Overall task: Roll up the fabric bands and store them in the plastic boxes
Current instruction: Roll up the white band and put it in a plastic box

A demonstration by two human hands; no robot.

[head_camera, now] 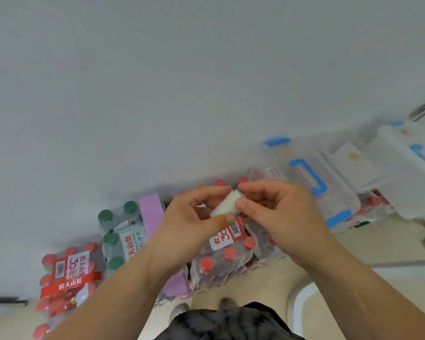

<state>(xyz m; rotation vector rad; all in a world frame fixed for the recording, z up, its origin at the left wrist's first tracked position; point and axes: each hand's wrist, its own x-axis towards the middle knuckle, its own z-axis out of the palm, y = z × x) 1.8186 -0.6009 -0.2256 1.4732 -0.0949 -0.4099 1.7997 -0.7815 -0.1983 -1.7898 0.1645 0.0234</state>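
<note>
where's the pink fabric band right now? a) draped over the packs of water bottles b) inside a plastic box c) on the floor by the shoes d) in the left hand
a: the pink band lies over the bottle packs, while both hands hold a white roll.

Your left hand covers most of the purple band; the far-right plastic boxes are blurred and cut off by the right edge

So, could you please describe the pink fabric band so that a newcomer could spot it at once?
Look along the wall at the row of shrink-wrapped water bottle packs. The pink fabric band is draped over them beside the green-capped pack, partly behind the left hand. It is the only flat, pastel pink strip there.
</note>
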